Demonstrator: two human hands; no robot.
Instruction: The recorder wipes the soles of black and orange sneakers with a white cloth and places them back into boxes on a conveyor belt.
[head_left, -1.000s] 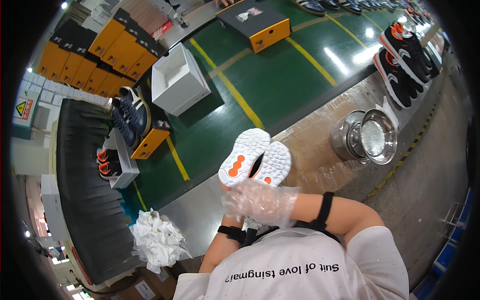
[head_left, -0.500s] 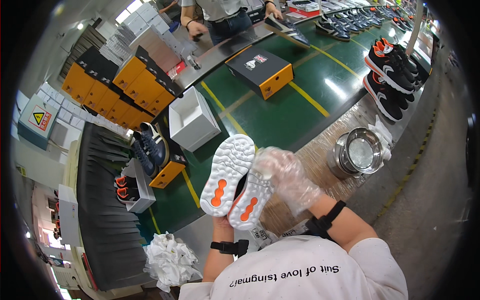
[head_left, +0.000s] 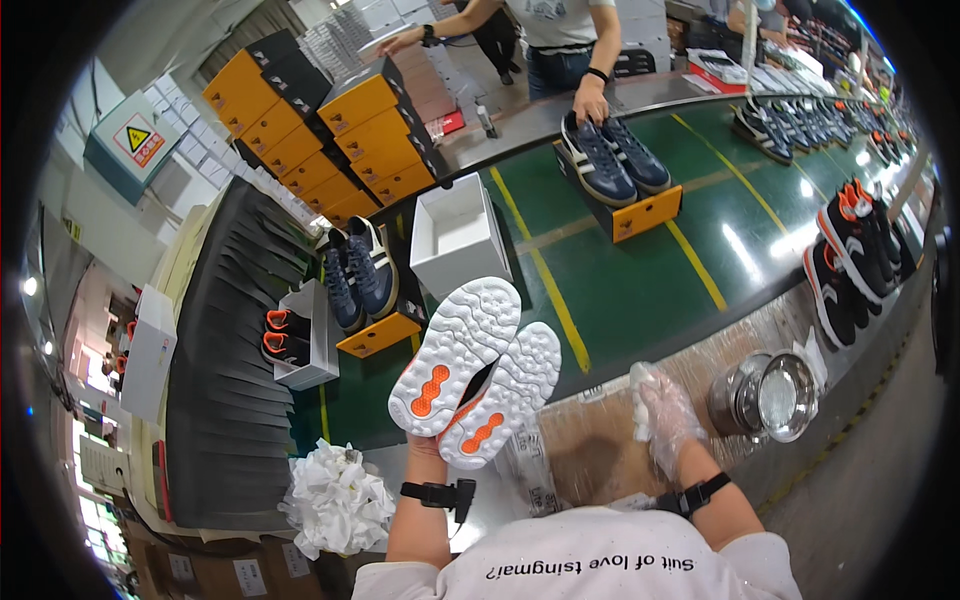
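Observation:
My left hand (head_left: 426,446), mostly hidden behind the footwear, holds a pair of sneakers (head_left: 455,350) with the soles toward me. The soles are white and bumpy with orange inserts, and the two shoes overlap at an angle. To the right, my right hand (head_left: 672,418) wears a clear plastic glove and is apart from the sneakers. Its fingers are closed on a white wipe (head_left: 640,402), over the film-wrapped board (head_left: 600,455). Just right of that hand stand steel bowls (head_left: 785,397), one tilted with a mesh-like inside.
Ahead, a green conveyor belt (head_left: 640,290) carries a white open box (head_left: 455,237) and navy shoes (head_left: 610,160) on a box, touched by a co-worker's hand (head_left: 590,102). Black-orange sneakers (head_left: 850,250) stand far right. Crumpled white paper (head_left: 340,500) lies left; orange shoeboxes (head_left: 375,135) are stacked behind.
My right hand has left the soles and moved right toward the bowls. The co-worker's navy shoes now stand on the box on the belt. The view has shifted.

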